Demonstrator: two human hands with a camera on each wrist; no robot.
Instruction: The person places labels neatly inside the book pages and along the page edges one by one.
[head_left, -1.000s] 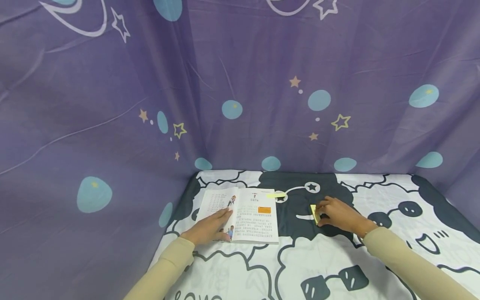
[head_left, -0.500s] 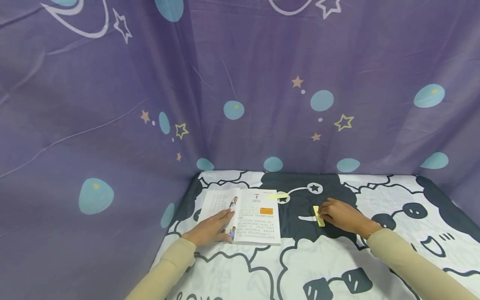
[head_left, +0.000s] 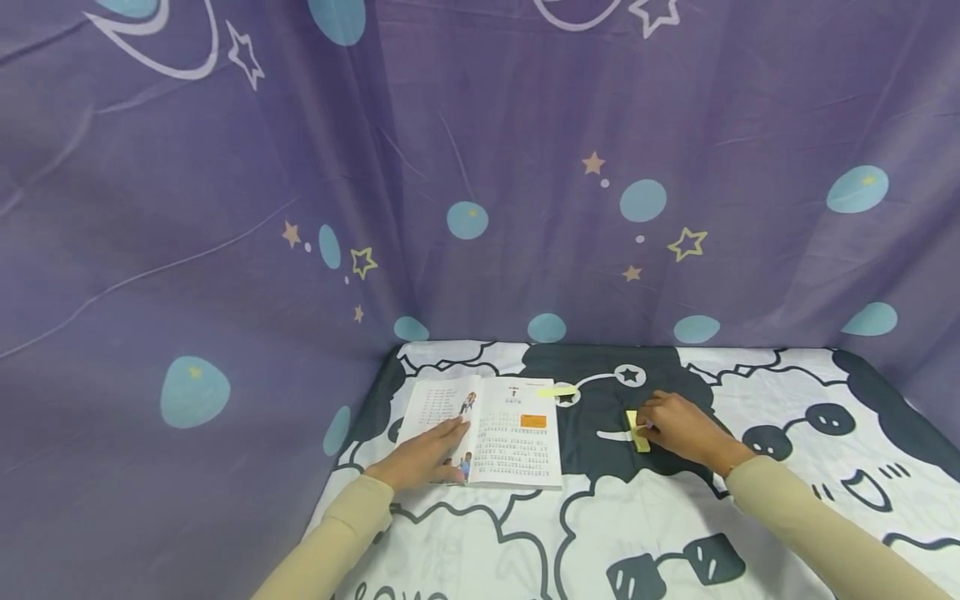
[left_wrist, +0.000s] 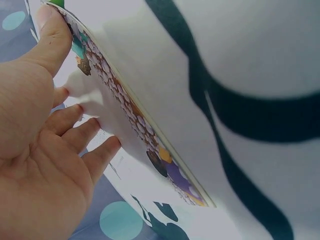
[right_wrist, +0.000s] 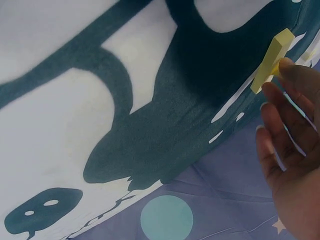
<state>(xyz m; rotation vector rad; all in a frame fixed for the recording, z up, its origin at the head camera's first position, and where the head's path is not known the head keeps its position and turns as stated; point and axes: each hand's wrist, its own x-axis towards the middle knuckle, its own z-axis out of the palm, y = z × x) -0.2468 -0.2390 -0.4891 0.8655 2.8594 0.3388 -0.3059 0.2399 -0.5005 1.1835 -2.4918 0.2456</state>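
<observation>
On the black-and-white cartoon-print tablecloth (head_left: 675, 517), a small yellow rectangular pad of sticky notes (head_left: 637, 431) lies at about three o'clock from the open illustrated paperback book (head_left: 487, 429), its long axis running roughly twelve to six. The right hand (head_left: 678, 429) sits just at the pad's three o'clock side, fingertips pinching its edge. The left hand (head_left: 420, 458) rests flat, fingers spread, on the book's left page, well apart from the pad.

The print on the open book (head_left: 495, 429) is too small to read. The left hand (head_left: 423, 457) covers the book's near left corner. In the right wrist view, the right hand (right_wrist: 292, 150) is cut off by the frame edge, and its fingertip hides part of the yellow sticky pad (right_wrist: 271, 60).
</observation>
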